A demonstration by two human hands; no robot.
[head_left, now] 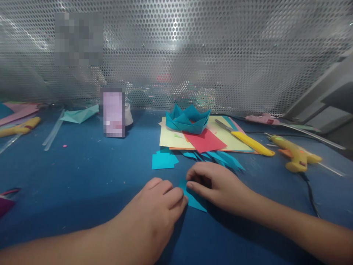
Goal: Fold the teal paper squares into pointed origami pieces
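A small blue paper piece with a slanted edge lies on the table between my hands, partly hidden by them. My left hand is closed, its curled fingertips pressed at the paper's left edge. At the upper end, my right hand has thumb and forefinger brought together on the same paper. Just beyond, small blue paper squares lie in a loose pile. Folded pointed blue strips fan out behind my right hand. Farther back, a blue folded paper crown shape rests on stacked sheets.
Yellow paper sheets bear a red square and a yellow utility knife. A yellow glue gun with a cord lies right. A phone stands at the back left. Perforated metal closes off the far side.
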